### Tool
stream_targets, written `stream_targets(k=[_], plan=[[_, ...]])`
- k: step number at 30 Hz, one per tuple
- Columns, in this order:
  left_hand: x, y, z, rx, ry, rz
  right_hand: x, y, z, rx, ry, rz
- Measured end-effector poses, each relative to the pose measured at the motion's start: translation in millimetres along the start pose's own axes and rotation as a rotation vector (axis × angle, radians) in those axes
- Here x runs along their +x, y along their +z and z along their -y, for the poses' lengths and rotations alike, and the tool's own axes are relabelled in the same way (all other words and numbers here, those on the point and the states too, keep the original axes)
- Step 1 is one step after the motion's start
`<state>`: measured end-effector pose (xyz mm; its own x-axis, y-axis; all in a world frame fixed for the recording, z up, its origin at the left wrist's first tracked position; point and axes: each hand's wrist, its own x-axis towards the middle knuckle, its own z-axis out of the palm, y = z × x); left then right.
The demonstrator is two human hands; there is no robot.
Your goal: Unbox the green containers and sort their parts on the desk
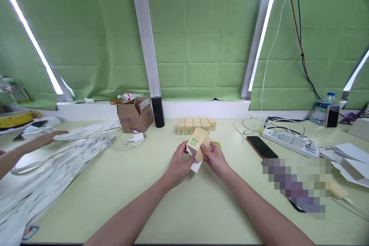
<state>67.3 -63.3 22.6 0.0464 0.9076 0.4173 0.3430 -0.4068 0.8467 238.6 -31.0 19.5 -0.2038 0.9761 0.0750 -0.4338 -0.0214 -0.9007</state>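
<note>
A small tan carton point(198, 144) is held above the pale green table point(184, 207), near its middle, between both hands. It is a little cardboard box with a light green square label on the face turned upward, and it sits tilted, one corner pointing away toward the back wall. The left hand point(179, 164) grips its left side with the thumb up near the label; the right hand point(216, 157) clasps its right side, fingers curled around the edge. A white flap or slip of paper point(196, 166) sticks out beneath the carton, between the two hands.
</note>
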Motion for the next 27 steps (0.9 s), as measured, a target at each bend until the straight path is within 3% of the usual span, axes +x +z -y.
stream_targets(k=[6, 10, 16, 19, 24, 27], plan=[[6, -6.0, 5, -0.227, 0.004, 0.032, 1, -4, 3, -0.086, -0.069, -0.032], [9, -8.2, 8, -0.135, 0.031, -0.003, 0, -5, 5, -0.177, -0.121, -0.134], [12, -9.0, 14, 0.047, 0.087, -0.106, -2, -3, 0, -0.292, -0.245, -0.072], [14, -15.1, 15, 0.162, 0.282, -0.228, -1, -4, -4, -0.372, -0.299, -0.041], [17, -30.6, 8, 0.441, 0.813, -0.288, 8, -13, -10, -0.393, -0.379, -0.067], [14, -36.2, 6, 0.580, 0.868, -0.310, 10, -16, -13, -0.409, -0.301, -0.076]])
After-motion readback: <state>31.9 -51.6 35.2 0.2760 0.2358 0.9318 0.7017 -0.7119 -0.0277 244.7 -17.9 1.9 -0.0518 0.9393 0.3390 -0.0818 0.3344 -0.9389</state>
